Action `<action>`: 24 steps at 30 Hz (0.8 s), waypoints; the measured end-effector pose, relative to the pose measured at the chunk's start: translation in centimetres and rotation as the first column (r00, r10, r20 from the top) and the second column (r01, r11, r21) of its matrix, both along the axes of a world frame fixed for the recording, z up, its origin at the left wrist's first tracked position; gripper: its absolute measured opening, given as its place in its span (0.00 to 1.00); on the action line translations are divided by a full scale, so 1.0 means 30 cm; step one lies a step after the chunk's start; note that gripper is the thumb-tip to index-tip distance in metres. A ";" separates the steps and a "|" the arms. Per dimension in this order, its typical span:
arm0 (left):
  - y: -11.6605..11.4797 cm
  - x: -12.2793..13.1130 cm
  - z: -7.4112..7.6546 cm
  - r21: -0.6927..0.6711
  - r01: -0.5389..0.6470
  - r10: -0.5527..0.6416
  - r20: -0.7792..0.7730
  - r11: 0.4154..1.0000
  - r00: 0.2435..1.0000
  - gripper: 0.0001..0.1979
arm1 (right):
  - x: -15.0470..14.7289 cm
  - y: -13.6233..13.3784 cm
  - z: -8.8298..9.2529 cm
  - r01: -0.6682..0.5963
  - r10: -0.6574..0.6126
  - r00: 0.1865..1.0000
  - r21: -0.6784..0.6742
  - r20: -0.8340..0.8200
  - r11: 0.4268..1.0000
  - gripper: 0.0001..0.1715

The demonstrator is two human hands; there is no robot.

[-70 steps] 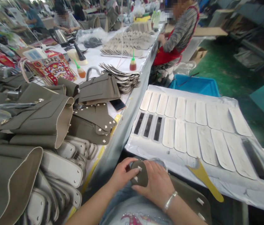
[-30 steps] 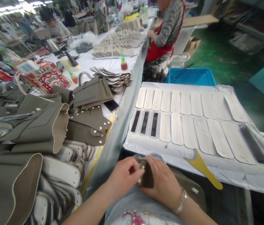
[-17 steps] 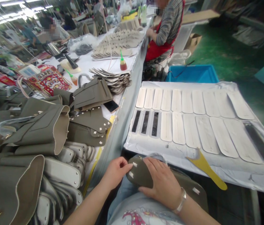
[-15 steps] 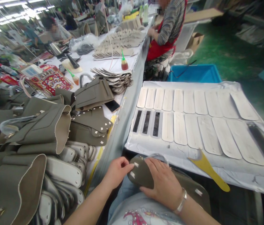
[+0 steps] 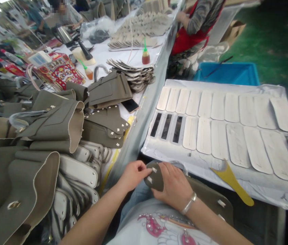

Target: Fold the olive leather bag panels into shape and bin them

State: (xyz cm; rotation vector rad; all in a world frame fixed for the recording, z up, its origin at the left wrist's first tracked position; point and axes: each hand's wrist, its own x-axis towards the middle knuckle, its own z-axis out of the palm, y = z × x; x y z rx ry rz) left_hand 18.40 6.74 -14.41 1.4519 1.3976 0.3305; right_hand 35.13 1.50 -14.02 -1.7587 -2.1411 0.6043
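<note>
An olive-grey leather bag piece lies across my lap, its rounded end towards my left hand. Two small white tabs show on that end, and more sit farther along. My right hand is wrapped over the piece near the rounded end, the thumb below and the fingers on top. The thumb and forefinger of my left hand are pinched together at the edge beside a white tab; what is between the fingertips is too small to make out.
Olive bags and stacked pale strips crowd the left table. White panels lie in rows on a cloth-covered board at right, with a yellow forked tool on its front edge. A blue bin and a person in red are beyond.
The camera view has tilted down and turned slightly left, so the surroundings shift in the picture. Both hands keep nearly the same hold at the rounded end.
</note>
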 end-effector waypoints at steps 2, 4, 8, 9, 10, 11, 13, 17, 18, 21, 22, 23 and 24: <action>0.001 -0.008 0.002 0.003 0.014 -0.014 -0.002 1.000 1.000 0.13 | -0.002 0.000 0.002 -0.011 0.011 1.000 0.021 0.002 1.000 0.27; 0.001 -0.014 0.002 0.018 0.022 -0.022 0.002 1.000 1.000 0.13 | -0.002 0.001 0.004 -0.022 0.022 1.000 0.042 -0.002 0.999 0.27; -0.002 -0.017 0.000 0.036 0.010 -0.011 0.024 0.999 1.000 0.13 | -0.006 -0.002 -0.003 -0.031 0.030 0.999 0.050 0.021 0.998 0.30; -0.003 -0.017 0.000 0.036 0.007 -0.008 0.031 0.999 0.999 0.13 | -0.008 -0.003 -0.007 -0.032 0.030 0.999 0.058 0.036 0.998 0.31; -0.003 -0.016 0.001 0.037 0.006 -0.008 0.036 0.999 0.999 0.13 | -0.012 -0.005 -0.012 -0.032 0.028 0.998 0.071 0.052 0.997 0.32; -0.003 -0.016 0.002 0.037 0.005 -0.007 0.040 0.999 0.999 0.13 | -0.016 -0.006 -0.018 -0.029 0.023 0.997 0.089 0.069 0.996 0.33; -0.001 -0.016 0.002 0.035 0.005 -0.006 0.045 0.999 0.999 0.13 | -0.027 -0.009 -0.027 -0.016 0.003 0.995 0.123 0.103 0.992 0.35; 0.003 -0.020 0.000 0.037 0.012 -0.014 0.044 0.999 0.999 0.13 | -0.045 -0.010 -0.036 0.007 -0.026 0.990 0.141 0.139 0.990 0.36; 0.004 -0.022 0.000 0.036 0.013 -0.015 0.044 0.999 0.999 0.13 | -0.047 -0.009 -0.036 0.006 -0.026 0.990 0.138 0.141 0.990 0.36; 0.005 -0.025 -0.001 0.033 0.014 -0.015 0.054 0.999 0.998 0.13 | -0.046 -0.007 -0.038 0.002 -0.020 0.990 0.129 0.137 0.992 0.36; 0.004 -0.026 -0.002 0.034 0.013 -0.015 0.060 0.999 0.998 0.13 | -0.044 -0.007 -0.039 0.003 -0.021 0.991 0.132 0.134 0.991 0.36; 0.003 -0.027 -0.004 0.039 0.013 -0.016 0.065 0.999 0.998 0.13 | -0.043 -0.007 -0.039 0.006 -0.024 0.991 0.138 0.130 0.990 0.36; 0.002 -0.028 -0.006 0.045 0.015 -0.018 0.069 0.999 0.997 0.13 | -0.042 -0.007 -0.040 0.007 -0.026 0.992 0.148 0.126 0.989 0.35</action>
